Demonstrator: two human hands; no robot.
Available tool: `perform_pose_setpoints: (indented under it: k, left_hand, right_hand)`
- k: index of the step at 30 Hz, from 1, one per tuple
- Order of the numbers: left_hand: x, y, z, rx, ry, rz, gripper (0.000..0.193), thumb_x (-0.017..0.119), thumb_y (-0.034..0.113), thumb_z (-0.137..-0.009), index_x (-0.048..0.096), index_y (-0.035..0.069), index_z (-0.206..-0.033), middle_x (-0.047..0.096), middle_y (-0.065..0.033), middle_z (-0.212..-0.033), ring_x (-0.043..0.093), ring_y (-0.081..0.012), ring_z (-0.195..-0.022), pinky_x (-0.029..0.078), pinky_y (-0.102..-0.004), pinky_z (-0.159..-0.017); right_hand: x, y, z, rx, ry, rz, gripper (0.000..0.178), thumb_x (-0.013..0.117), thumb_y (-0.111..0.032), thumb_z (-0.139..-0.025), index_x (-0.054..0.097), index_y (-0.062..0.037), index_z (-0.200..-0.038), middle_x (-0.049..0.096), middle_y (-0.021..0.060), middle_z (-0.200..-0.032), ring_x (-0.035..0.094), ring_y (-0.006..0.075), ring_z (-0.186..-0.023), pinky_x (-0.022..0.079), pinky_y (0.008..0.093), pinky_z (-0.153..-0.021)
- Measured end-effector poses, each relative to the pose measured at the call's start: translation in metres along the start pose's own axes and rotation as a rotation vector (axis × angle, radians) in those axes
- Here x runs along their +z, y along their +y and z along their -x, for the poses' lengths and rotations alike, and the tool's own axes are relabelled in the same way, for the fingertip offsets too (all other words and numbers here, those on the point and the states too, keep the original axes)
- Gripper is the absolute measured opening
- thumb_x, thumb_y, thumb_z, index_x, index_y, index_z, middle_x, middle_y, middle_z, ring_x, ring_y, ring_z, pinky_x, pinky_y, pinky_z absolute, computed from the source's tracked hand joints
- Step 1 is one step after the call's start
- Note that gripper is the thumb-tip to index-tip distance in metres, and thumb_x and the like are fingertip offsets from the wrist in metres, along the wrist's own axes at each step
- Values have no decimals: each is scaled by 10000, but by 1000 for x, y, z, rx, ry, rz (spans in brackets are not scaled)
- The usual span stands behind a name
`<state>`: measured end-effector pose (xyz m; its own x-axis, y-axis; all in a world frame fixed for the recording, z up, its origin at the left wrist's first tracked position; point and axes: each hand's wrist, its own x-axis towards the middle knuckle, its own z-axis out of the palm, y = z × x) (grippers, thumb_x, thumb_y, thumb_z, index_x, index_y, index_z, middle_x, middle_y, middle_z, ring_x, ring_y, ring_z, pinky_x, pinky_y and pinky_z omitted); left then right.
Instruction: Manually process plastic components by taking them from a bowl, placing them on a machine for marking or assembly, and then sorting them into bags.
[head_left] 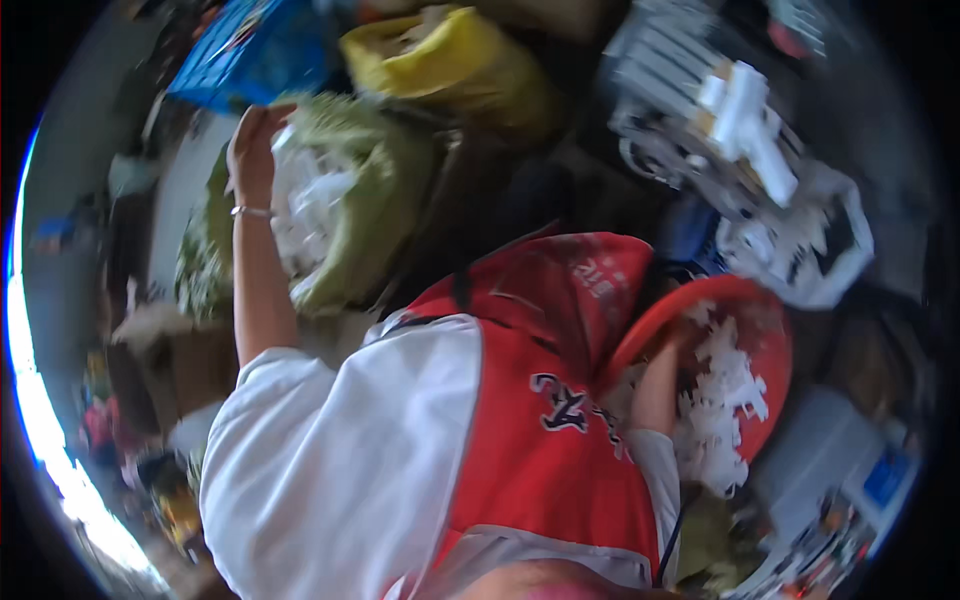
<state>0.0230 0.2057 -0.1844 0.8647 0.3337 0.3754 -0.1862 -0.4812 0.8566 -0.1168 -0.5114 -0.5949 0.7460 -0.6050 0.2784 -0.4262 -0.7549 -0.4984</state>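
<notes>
We look down over our own shoulder and chest, a white sleeve and a red vest [540,400] filling the middle and lower part of the frame. The picture is blurred, so small details are hard to make out.

Our left hand [252,140] reaches up into the upper left of the frame, a thin bracelet [250,211] on the wrist. Its fingers are curled at the rim of an open green sack [375,210], which sits just right of the hand and is full of small white plastic pieces [305,205]. The hand touches the sack's edge by those pieces; whether it actually grips the cloth or a piece we cannot tell.

Our right hand is at the right of centre, where the forearm [655,385] runs up into a red round basin [745,350]. The basin holds a heap of white plastic pieces [725,400], some spilling toward its lower edge. The hand itself is hidden by the basin's rim and the heap, so we cannot tell how far open it is or what it has hold of.

Above the green sack, at the upper middle, lies a yellow sack [460,60], and left of that a blue crate [255,50]. At the upper right stands a white wire rack [690,110] with white parts on it, and below it a white bag [810,245].
</notes>
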Motion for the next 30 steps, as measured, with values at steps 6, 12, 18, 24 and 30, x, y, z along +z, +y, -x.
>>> perform_pose_setpoints:
  k: [6,12,18,24,30]
  left_hand:
    - [130,52,-28,182,-316,103,185,406,-44,-879,589,-40,-903,658,-99,-971,588,-135,-904,454,-262,-845]
    - [234,138,-24,452,-563,78,155,508,17,-886,611,-24,-996,661,-66,-934,611,-108,-859,464,-236,-785]
    - [298,176,-22,688,-668,-10,273,633,112,-846,582,33,-1102,637,-92,-1002,633,-184,-833,490,-279,-762]
    - [327,177,-31,686,-759,-22,435,730,237,-773,574,41,-1129,628,-92,-1024,637,-196,-864,505,-322,-801]
    - [344,186,-33,718,-818,14,455,767,223,-734,580,16,-1093,651,-85,-981,641,-171,-908,505,-314,-813]
  right_hand:
    - [-53,-27,27,320,-13,-570,551,418,-437,-936,438,-43,-1321,517,204,-1242,500,324,-1150,376,406,-969]
    - [-142,-45,38,900,-16,-1344,378,436,-372,-953,518,-71,-1165,593,82,-979,539,153,-783,442,324,-707]
    - [-175,-92,33,766,-74,-1567,391,498,-296,-946,446,-69,-1260,542,67,-1104,532,175,-921,444,335,-795]
    - [-187,-154,18,558,-154,-1627,368,497,-274,-952,461,-76,-1260,559,77,-1123,553,171,-965,452,334,-832]
    - [-198,-184,3,432,-193,-1622,377,480,-279,-958,455,-67,-1269,565,88,-1115,559,175,-967,456,328,-823]
